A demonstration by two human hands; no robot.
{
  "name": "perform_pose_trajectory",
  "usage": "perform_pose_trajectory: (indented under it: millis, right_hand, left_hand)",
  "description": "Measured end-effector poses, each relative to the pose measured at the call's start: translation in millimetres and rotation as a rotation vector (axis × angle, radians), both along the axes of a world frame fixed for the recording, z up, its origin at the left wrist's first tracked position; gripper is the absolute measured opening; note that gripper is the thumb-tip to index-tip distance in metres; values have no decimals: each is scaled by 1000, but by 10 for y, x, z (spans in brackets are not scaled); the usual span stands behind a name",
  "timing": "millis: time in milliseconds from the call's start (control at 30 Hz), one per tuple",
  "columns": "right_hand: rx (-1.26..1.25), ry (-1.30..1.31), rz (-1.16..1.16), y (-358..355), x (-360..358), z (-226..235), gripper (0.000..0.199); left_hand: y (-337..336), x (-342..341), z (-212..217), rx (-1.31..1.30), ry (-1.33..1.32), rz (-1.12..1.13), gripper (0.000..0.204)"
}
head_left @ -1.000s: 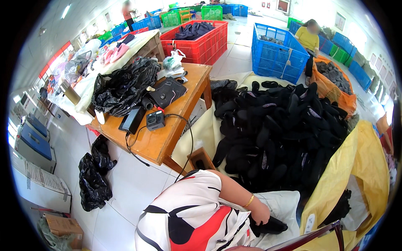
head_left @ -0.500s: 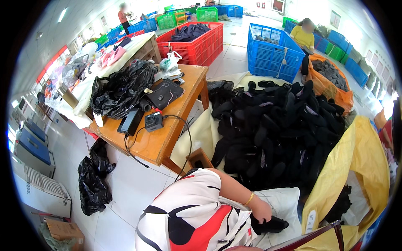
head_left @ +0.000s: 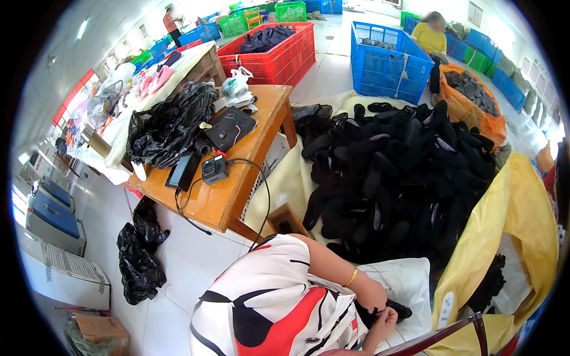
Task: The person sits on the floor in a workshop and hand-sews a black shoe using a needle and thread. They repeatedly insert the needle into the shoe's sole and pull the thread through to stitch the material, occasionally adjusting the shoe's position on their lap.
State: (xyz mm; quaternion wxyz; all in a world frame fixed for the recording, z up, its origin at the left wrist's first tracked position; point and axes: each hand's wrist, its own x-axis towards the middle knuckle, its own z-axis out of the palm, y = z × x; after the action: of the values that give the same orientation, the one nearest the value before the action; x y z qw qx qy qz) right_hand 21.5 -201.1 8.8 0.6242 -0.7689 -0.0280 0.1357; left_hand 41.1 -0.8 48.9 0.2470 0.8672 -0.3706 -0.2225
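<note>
My left hand (head_left: 370, 294), with a gold bracelet at the wrist, is closed on a black cloth shoe (head_left: 402, 311) in my lap. The shoe's rounded end sticks out past my fingers over a white cloth (head_left: 409, 276). Coming up from below, my right hand (head_left: 386, 321) meets my left fingertips at the shoe. Its fingers are pinched together, and what is between them is too small to make out. Just beyond my lap lies a big heap of black shoes (head_left: 386, 178), some with patterned insoles.
An open yellow sack (head_left: 475, 237) stands at my right. To the left, a wooden table (head_left: 214, 204) holds a black plastic bag (head_left: 169, 127) and a corded black box (head_left: 214, 170). Red (head_left: 285, 65) and blue (head_left: 380, 77) crates stand farther off. Two people are in the background.
My right hand has come up from the lower edge to my left fingertips at the shoe. My left hand still holds the shoe. The view has shifted slightly.
</note>
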Motion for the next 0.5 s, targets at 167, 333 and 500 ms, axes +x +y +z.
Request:
perform_pose_trajectory:
  millis: [167,333,500]
  right_hand:
    - [-336,-271,200,195,81,250,11]
    - [-323,-110,108,-53,123,271,15]
    - [87,409,-140,-272,-130,191,10]
  left_hand:
    - [257,50,-81,-302,-81,102,25]
    - [169,82,-29,-312,-150,270,20]
    - [25,-97,103,-385,-51,327,19]
